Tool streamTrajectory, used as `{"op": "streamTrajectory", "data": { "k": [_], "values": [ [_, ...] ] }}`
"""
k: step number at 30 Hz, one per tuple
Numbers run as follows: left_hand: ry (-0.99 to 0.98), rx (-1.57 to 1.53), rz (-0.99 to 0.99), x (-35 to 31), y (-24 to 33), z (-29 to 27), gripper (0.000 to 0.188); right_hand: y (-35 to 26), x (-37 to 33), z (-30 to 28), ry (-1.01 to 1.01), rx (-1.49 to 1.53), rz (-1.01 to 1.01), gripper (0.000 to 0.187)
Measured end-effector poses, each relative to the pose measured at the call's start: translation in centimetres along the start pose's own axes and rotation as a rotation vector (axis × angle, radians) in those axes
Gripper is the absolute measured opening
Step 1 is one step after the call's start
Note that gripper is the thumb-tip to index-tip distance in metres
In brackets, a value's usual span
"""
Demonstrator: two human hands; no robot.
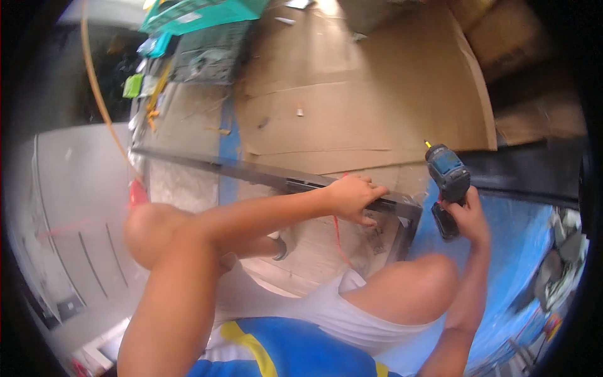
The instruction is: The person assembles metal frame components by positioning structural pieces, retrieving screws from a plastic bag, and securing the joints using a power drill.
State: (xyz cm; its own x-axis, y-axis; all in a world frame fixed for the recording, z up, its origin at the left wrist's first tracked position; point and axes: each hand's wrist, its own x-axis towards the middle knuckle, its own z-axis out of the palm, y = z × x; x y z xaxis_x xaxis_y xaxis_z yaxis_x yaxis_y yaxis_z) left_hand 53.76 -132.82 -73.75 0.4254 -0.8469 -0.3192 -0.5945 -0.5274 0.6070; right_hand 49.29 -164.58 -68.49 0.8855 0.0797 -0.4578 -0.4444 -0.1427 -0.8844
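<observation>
A black rectangular frame point(254, 176) stretches across in front of my knees, its corner at the right. My left hand point(352, 200) lies over its far bar near that corner, fingers on one side and thumb on the other. My right hand point(468, 217) is wrapped round the handle of a blue and black cordless drill point(449, 173). The drill is raised to the right of the frame, its yellow-collared bit pointing away from me and touching nothing. A thin red cord point(339, 242) hangs by the frame below my left hand.
Flattened cardboard point(370, 113) covers the floor ahead. Blue sheeting point(509, 251) lies to the right, beside a dark panel point(521, 173). A teal crate point(201, 16) stands far left, near an orange hose point(97, 88). A pale grey panel point(88, 169) is at left.
</observation>
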Motion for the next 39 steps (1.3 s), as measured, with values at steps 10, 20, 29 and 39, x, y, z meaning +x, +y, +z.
{"op": "streamTrajectory", "data": {
  "k": [10,20,29,39],
  "values": [
    [0.096,0.203,-0.210,-6.1,-4.6,0.9,0.076,-10.3,17.9,17.0,-0.279,-0.750,-0.343,0.057],
    [0.173,0.118,-0.251,-6.2,-5.0,2.3,0.040,-4.3,25.7,35.8,-0.167,-0.900,-0.343,0.059],
    [0.000,0.088,-0.336,-5.2,-5.5,2.1,0.026,0.9,26.6,38.1,-0.279,-1.113,-0.437,0.057],
    [0.153,0.084,-0.192,-6.1,-5.6,1.5,0.036,3.3,27.9,35.4,-0.323,-1.121,-0.544,0.065]
  ]
}}
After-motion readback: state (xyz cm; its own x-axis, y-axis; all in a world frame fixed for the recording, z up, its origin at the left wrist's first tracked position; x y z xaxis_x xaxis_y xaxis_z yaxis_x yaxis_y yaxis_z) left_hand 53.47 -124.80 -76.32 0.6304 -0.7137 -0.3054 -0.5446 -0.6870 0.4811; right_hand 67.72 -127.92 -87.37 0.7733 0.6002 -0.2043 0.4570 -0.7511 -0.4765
